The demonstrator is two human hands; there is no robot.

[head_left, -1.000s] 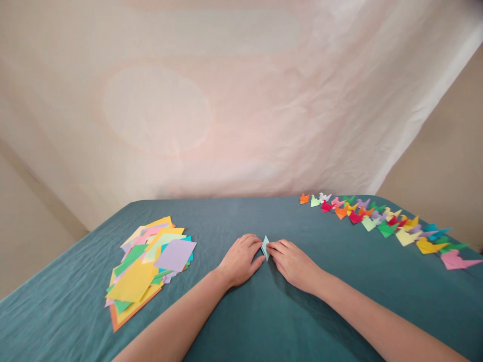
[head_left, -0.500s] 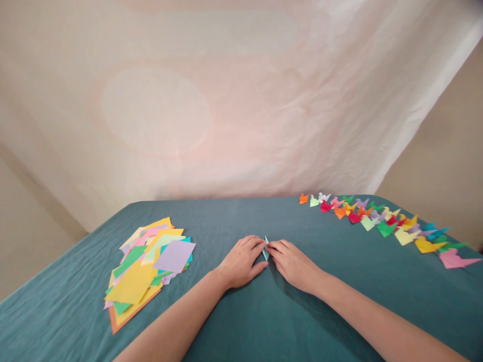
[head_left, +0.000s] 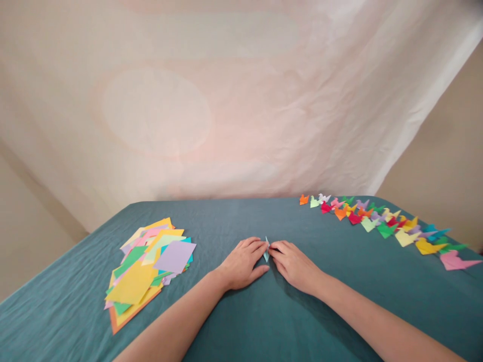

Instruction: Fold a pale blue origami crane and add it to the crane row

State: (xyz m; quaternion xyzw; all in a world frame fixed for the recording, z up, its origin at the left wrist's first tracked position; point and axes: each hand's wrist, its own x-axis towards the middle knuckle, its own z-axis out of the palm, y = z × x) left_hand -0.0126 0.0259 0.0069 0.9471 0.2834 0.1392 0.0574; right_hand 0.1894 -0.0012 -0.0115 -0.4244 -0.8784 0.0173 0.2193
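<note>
A small pale blue folded paper [head_left: 266,250] lies on the teal cloth between my two hands, narrow and pointed. My left hand [head_left: 243,262] rests on the cloth just left of it, fingertips pressed on its left edge. From the other side my right hand [head_left: 294,264] meets it, fingertips pinching its right edge. Most of the paper is hidden by my fingers.
A loose pile of coloured paper squares [head_left: 147,261] lies at the left on the teal-covered table [head_left: 234,322]. A row of several folded paper cranes [head_left: 377,218] runs along the back right to the right edge. A pale cloth backdrop [head_left: 226,100] hangs behind the table.
The pale blue paper has been folded narrower between my fingertips. Both hands have stayed in almost the same place.
</note>
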